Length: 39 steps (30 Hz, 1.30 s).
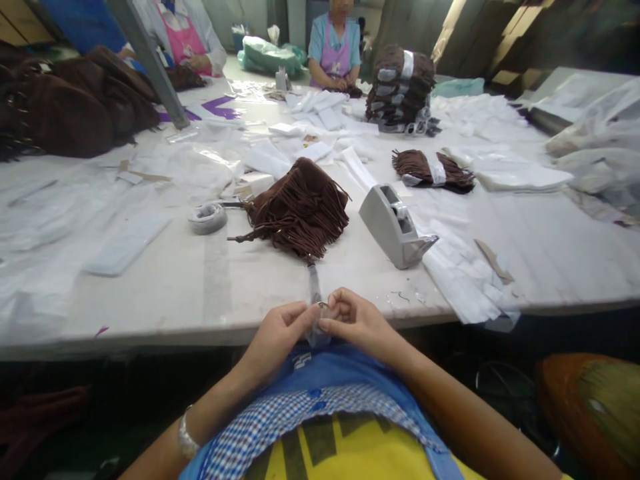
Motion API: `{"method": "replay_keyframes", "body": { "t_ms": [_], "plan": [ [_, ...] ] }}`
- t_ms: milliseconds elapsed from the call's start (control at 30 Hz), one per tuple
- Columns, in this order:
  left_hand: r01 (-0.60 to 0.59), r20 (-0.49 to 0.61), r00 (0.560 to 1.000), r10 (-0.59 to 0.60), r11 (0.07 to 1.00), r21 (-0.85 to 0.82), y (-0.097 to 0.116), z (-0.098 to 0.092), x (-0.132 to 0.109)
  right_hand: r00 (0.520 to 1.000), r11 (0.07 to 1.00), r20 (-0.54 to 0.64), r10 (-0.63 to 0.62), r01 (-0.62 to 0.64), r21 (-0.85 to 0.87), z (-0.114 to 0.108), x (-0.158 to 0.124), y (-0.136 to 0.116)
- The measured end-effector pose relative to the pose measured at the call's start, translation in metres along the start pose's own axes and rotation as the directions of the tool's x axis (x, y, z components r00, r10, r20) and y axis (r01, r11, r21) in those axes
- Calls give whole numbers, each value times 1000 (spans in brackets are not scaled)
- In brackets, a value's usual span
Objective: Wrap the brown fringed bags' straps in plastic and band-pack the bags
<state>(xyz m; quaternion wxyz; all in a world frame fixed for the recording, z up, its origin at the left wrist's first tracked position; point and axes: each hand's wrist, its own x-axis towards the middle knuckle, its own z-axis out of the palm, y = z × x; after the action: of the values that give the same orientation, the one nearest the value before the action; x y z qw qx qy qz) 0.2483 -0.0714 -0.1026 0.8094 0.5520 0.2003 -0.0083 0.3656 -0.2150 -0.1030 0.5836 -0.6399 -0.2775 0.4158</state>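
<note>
A brown fringed bag [303,210] lies on the table in front of me. From its near side a strap in clear wrapping [315,283] runs down to my hands at the table's edge. My left hand [283,330] pinches the strap's near end between thumb and fingers. Close beside it, my right hand [357,325] is closed with its fingertips at the same end, around a small gold-coloured metal piece [323,305]. Fingers partly hide this piece, so its exact kind is unclear. The wrapping hangs below the fingertips against the blue apron [330,367].
A grey tape dispenser [395,227] stands right of the bag, a grey-white roll [207,218] left of it. Beyond are a fringed bundle [433,169], a stack of bundles [400,90], brown bags [85,100], white sheets [320,113] and a metal post [150,63]. Two people work across the table.
</note>
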Motion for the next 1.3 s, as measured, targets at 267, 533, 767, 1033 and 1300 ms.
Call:
{"method": "replay_keyframes", "body": {
  "t_ms": [267, 533, 767, 1033, 1300],
  "plan": [
    [-42, -130, 991, 42, 999, 5, -1, -4, 3, 960, 906, -49, -277, 243, -347, 5, 2, 5],
    [86, -67, 992, -106, 965, -249, 5, -2, 7, 680, 227, 353, -642, 609, -760, -12, -9, -1],
    [139, 2, 990, -144, 953, -269, 1, -1, 5, 510, 24, 500, -700, 717, -697, -13, 0, -5],
    [72, 17, 997, -70, 934, -350, 0, 1, 9, 482, -63, 530, -698, 696, -715, -14, 6, 2],
    [153, -19, 983, -183, 867, -474, -9, -1, 18, 462, -77, 507, -728, 679, -730, -24, 10, 18]
  ]
}}
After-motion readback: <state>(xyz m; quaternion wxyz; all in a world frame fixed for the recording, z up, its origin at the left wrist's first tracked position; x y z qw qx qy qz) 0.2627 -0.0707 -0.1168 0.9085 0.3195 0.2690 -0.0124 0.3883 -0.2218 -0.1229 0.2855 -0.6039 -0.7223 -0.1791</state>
